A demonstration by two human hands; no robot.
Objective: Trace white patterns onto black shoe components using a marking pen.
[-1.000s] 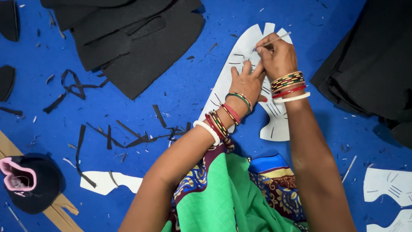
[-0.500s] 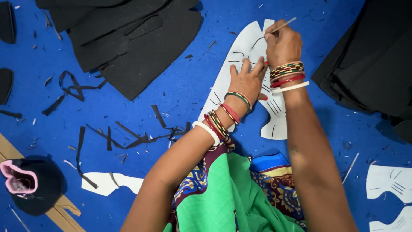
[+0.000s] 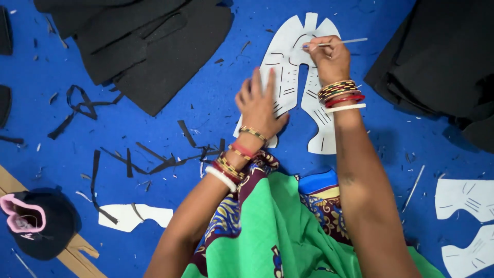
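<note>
Left hand: your left hand (image 3: pixel 260 103) lies flat, fingers spread, pressing on the lower left of the template (image 3: pixel 294 62).
Right hand: your right hand (image 3: pixel 329 56) pinches a thin pen (image 3: pixel 339 42), its tip touching the template's upper middle.
Template: white, shoe-upper shaped, marked with short lines, flat on the blue tabletop (image 3: pixel 154 139) just ahead of you.
Around: black sheets (image 3: pixel 149 46) at upper left, more black sheets (image 3: pixel 442 62) at right, black scraps (image 3: pixel 154 159) near your left forearm, white cutouts (image 3: pixel 465 201) at lower right.
</note>
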